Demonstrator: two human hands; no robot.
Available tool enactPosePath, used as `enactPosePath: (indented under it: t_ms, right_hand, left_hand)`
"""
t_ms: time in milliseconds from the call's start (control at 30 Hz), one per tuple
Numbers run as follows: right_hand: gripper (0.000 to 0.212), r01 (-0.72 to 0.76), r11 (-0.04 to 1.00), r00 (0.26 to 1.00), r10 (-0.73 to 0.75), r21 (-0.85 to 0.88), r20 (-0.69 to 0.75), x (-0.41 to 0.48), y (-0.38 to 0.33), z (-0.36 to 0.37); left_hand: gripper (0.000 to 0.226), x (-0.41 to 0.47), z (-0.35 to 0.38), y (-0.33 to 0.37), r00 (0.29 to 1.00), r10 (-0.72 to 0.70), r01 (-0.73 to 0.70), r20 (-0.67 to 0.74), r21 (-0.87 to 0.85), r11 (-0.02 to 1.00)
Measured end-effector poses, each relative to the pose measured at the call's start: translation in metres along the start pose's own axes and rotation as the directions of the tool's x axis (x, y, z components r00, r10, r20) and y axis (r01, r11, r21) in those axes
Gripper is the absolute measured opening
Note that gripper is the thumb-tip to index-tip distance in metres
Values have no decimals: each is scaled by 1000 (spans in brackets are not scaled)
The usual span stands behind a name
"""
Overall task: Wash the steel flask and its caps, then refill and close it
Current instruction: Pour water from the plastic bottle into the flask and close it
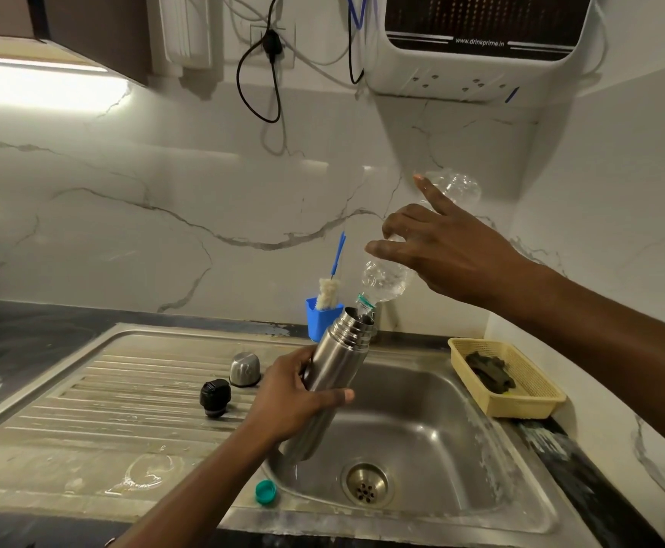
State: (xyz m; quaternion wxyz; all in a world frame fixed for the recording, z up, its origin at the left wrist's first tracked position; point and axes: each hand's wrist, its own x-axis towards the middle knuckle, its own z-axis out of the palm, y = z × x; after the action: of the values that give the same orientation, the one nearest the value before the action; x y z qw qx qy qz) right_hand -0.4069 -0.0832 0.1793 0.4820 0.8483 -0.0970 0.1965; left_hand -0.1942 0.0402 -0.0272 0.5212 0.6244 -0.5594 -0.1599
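Hands first: your left hand (295, 393) is wrapped around the middle of the steel flask (331, 373), thumb across the front and fingers curled behind, so the grip is closed firmly on the body. Your left forearm comes up from the lower edge of the view, and you hold the flask tilted, its open mouth pointing up and to the right, its base low over the sink basin (422, 429).

Your right hand (441, 247) reaches in from the right with the arm stretched out at a slant. It holds a clear plastic bottle (386, 278) upended, neck down, the bottle's mouth right at the flask's open mouth. Your thumb and curled fingers press on the bottle's sides, while your index finger sticks out straight along it towards the wall.

On the ribbed drainboard (125, 397) to the left of the flask, the black inner cap (215, 393) and the steel outer cap (245, 369) sit near each other, both apart from the flask. A small teal bottle cap (265, 492) lies on the sink's front rim, just beside your left forearm. Behind the flask a blue holder (321, 318) carries a bottle brush (329, 292), and a yellow basket (520, 397) rests at the basin's right edge.
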Motion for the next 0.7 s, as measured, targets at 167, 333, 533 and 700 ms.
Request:
enactPosePath:
  t_ms: [167, 333, 533, 700]
  right_hand:
    - [65, 29, 999, 1000, -28, -30, 5, 5, -2, -3]
    - [64, 52, 996, 998, -50, -68, 38, 9, -1, -8]
    - [68, 102, 987, 994, -96, -122, 57, 15, -7, -10]
    - [70, 47, 994, 999, -46, -95, 17, 18, -9, -11]
  left_hand:
    - [66, 0, 0, 0, 1000, 1, -1, 1, 8, 1000]
    - [67, -1, 0, -1, 1000, -8, 8, -2, -4, 1000]
    - [63, -4, -1, -2, 1000, -7, 6, -18, -14, 1000]
    - [65, -6, -5, -2, 1000, -9, 7, -29, -37, 999]
